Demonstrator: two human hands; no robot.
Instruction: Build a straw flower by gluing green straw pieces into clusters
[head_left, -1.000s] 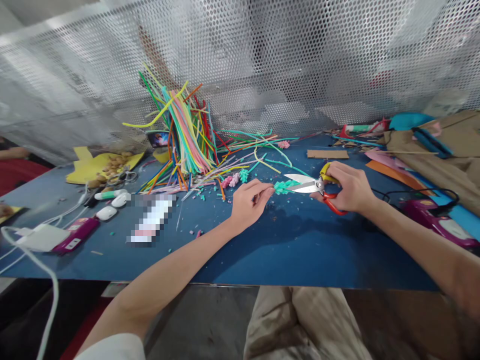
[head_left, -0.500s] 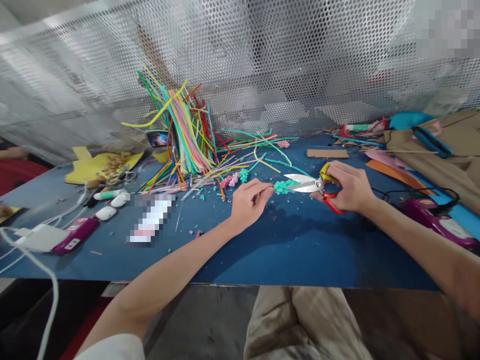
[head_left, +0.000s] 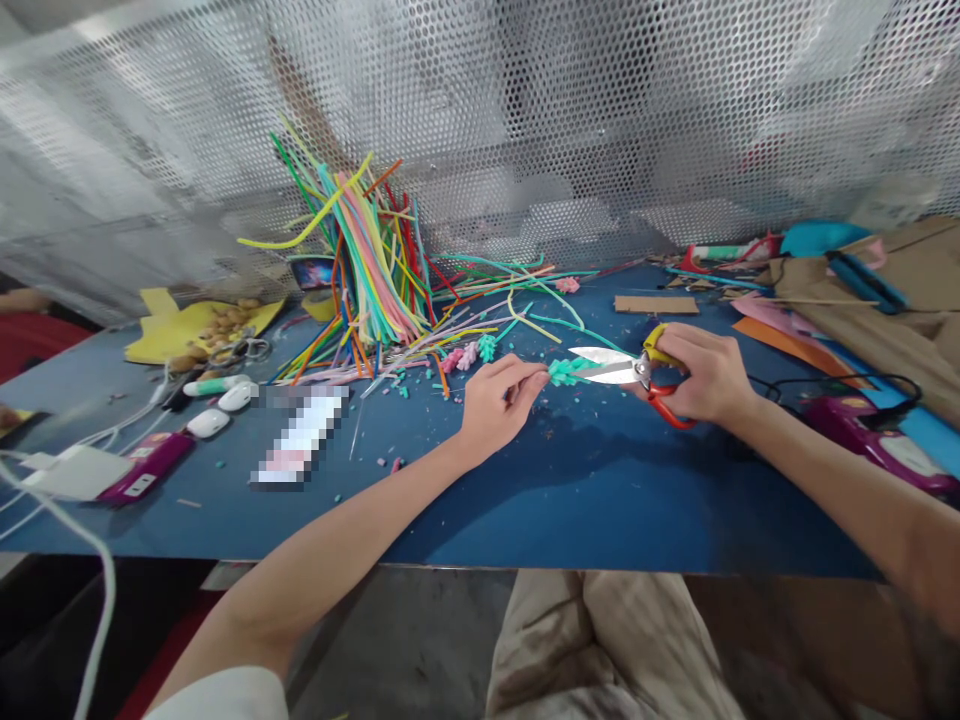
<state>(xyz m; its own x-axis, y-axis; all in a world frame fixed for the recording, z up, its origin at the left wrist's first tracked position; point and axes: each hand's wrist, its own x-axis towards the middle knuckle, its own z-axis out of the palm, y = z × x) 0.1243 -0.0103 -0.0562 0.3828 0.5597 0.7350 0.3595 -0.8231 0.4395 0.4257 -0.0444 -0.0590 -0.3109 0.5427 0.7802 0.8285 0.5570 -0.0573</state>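
Note:
Between thumb and fingers, my left hand (head_left: 501, 402) pinches one end of a fuzzy green pipe-cleaner piece (head_left: 564, 372), bumpy like a small sprig. My right hand (head_left: 709, 375) is wrapped round the scissors (head_left: 642, 372), which have one yellow and one red handle. Their blades are parted and point left, at the right end of the green piece. Behind my left hand lie finished-looking fuzzy pieces of the same kind: a green one (head_left: 487, 347), a lilac one (head_left: 469, 355) and a pink one (head_left: 453, 361).
A tall bundle of coloured pipe cleaners (head_left: 375, 265) stands at the back, loose ones around it. Left are a blurred phone (head_left: 304, 435), white cables and a purple power strip (head_left: 146, 468). Right are a cardboard strip (head_left: 655, 305), brown paper (head_left: 919, 270) and another purple power strip (head_left: 862, 430).
The scissors and my right hand have shifted very slightly right, and a little less of the green piece shows beside the blades. My left hand keeps its pinch.

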